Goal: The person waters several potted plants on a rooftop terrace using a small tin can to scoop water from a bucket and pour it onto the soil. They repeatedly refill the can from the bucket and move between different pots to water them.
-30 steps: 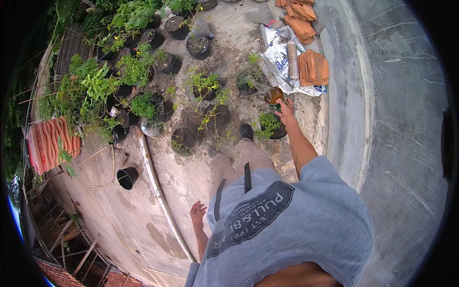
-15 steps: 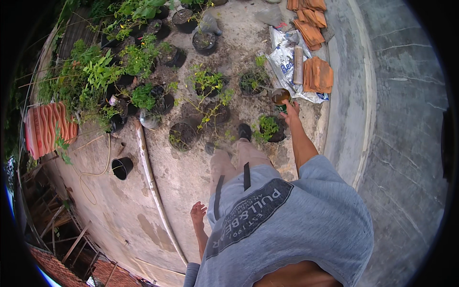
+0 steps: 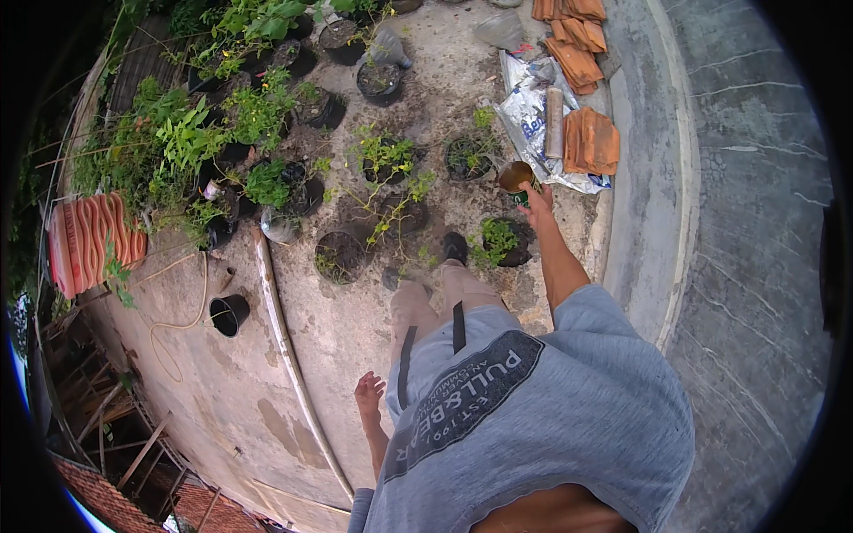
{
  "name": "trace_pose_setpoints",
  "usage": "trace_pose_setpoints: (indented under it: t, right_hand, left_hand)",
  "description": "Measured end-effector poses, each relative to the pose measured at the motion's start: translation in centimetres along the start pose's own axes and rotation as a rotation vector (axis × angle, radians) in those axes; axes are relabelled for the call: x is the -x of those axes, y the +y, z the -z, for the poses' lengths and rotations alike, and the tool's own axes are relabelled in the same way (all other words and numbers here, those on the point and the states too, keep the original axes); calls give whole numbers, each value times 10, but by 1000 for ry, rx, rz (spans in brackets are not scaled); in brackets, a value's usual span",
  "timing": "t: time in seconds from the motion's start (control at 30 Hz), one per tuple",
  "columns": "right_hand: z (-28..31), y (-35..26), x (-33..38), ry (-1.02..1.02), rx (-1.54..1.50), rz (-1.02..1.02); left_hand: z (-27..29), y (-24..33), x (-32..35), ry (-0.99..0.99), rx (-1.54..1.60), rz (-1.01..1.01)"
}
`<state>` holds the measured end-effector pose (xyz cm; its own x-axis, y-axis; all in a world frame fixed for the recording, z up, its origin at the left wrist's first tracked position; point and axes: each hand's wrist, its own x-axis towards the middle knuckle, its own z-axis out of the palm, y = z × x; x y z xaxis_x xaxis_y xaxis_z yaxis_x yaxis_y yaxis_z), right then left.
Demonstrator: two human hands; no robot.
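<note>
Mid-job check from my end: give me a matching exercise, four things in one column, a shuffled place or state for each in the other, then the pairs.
Things:
1. Can
2. Left hand
3. Bucket
4. Long pole

Places or states:
A. Black, beside the hose
B. Open, nothing seen in it
C. Whitish, lying on the ground
D. Held by the right hand

Pairs: 1-D, 2-B, 3-A, 4-C

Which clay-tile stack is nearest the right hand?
The lowest stack of orange clay tiles in view, just right of the cylinder; the other stacks lie farther from the right hand.
</note>
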<state>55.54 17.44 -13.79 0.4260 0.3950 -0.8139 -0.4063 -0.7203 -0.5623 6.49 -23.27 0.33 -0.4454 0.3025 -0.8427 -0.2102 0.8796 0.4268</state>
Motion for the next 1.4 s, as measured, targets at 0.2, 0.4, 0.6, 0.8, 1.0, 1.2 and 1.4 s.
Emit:
trace_pose_setpoints:
  t: [0.2, 0.4, 0.6, 0.8, 1.0, 1.2, 1.4]
  right_hand:
    - [7, 1, 3, -10, -22, -9]
    - [6, -13, 5, 25, -49, -36]
    - [-4, -19, 0, -10, 37, 30]
    - [-12, -20, 1, -29, 43, 17]
    - [6, -1, -24, -169, -268, -73]
    - [29, 12, -4, -374, -461, -85]
    - [36, 26, 15, -324, -547, -107]
  left_hand:
    - [-2, 16, -9, -19, 1, -59]
    - [-8, 11, -7, -8, 6, 11]
    - [-9, -8, -6, -69, 32, -69]
    - [-14, -1, -3, -55, 16, -42]
    - [-20, 10, -4, -37, 32, -76]
    - [-26, 7, -7, 6, 31, -30]
    - [-26, -14, -10, 18, 13, -119]
